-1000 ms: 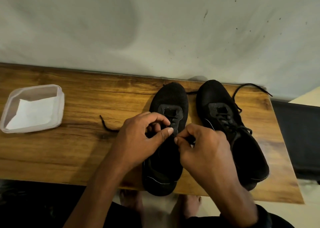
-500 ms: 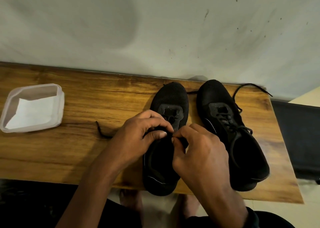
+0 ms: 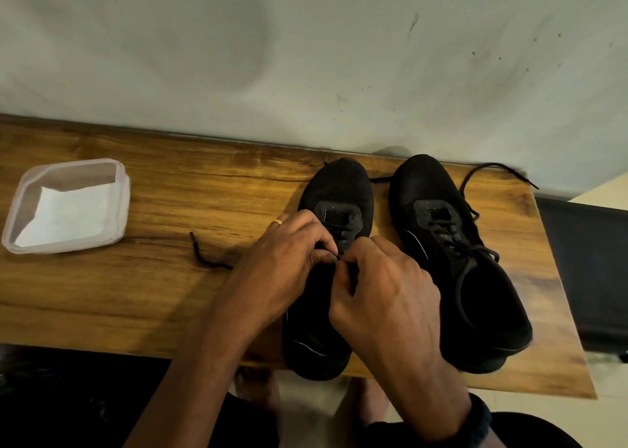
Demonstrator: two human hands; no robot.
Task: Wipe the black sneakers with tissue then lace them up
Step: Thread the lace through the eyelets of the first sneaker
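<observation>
Both hands, left hand [image 3: 285,264] and right hand [image 3: 384,294], have closed in until their fingertips meet, pinching the thin black lace [image 3: 207,260] over the left black mesh sneaker [image 3: 339,189] beneath them on the wooden tabletop [image 3: 136,294], so threading looks underway

two sneakers [image 3: 334,216] [image 3: 452,250], two hands [image 3: 282,267] [image 3: 387,294], one container [image 3: 122,189]

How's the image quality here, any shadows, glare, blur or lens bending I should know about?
Head view: dim, warm light; the black sneakers lose detail in their own darkness. The hands cast a soft shadow on the wooden bench toward the lower left. Mild sheen on the wood at right, no hard glare. The wide lens bows the bench's far edge. The tissue container looks slightly soft.
</observation>
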